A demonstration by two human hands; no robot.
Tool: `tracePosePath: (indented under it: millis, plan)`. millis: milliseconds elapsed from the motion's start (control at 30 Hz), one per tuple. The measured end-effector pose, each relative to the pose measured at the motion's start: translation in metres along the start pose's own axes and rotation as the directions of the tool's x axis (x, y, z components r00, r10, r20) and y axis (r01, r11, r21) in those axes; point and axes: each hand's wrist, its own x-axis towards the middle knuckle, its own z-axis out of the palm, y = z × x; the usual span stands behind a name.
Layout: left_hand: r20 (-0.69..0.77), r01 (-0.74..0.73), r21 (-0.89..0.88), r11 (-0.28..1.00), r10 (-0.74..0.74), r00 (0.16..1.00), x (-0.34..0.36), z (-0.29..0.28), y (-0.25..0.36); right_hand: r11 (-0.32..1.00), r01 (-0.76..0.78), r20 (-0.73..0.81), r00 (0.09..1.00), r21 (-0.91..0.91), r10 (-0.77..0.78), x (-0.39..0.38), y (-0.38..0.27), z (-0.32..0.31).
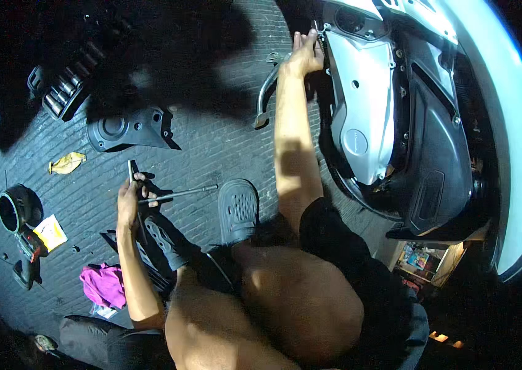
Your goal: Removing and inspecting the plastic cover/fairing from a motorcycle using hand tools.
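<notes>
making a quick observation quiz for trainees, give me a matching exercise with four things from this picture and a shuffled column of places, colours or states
Things:
1. left hand
2. right hand
3. cloth
4. right clog

Places, colours or states:
A. purple and crumpled
B. closed around a metal tool
C. gray, with holes on top
D. at the silver cover's upper left edge

Pairs: 1-B, 2-D, 3-A, 4-C
</notes>
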Motion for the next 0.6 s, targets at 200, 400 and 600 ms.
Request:
tracePosePath:
  millis: [200,400,600]
  plan:
    - [0.011,-0.203,0.895,0.397,0.435,0.900,-0.020,-0.006,0.000,0.988,-0.061,0.117,0.990,-0.141,0.078,0.006,-0.001,-0.003]
    - [0.094,-0.192,0.946,0.262,0.347,0.933,-0.028,-0.001,0.028,0.982,-0.045,0.218,0.972,-0.182,0.085,0.006,0.003,-0.001]
    - [0.307,-0.299,0.773,0.560,0.082,0.948,-0.023,0.011,0.054,0.973,-0.227,0.270,0.935,-0.045,0.231,0.011,-0.016,0.010]
